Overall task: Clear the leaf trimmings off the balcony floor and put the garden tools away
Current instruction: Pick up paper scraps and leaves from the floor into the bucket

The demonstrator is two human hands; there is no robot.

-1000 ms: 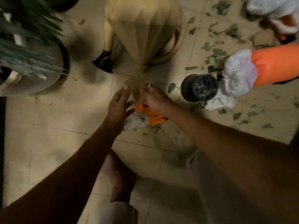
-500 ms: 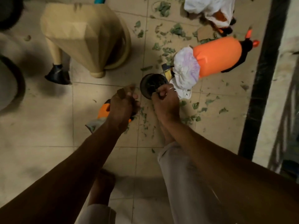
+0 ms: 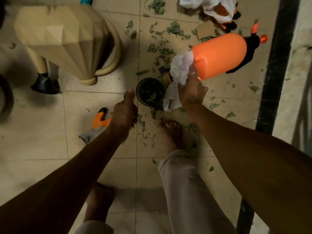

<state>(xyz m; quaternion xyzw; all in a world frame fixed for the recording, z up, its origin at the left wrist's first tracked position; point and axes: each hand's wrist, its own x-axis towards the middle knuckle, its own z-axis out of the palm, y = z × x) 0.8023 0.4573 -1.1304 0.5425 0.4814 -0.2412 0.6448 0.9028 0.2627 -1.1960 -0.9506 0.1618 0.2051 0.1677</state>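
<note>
Head: hands (image 3: 124, 114), right (image 3: 191, 92) apparently round bag (image 3: 179, 71).

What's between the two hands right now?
Head view: a small dark pot with leaf trimmings inside stands between the left hand and the right hand, which grips a white bag.

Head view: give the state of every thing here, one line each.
black pot, upright, leaves inside.
orange sprayer, lying on its side.
white bag, crumpled, gripped by right hand.
leaf trimmings, scattered over floor.
left hand, curled round a few trimmings.
glove, lying flat on floor.
watering can, upright.
</note>
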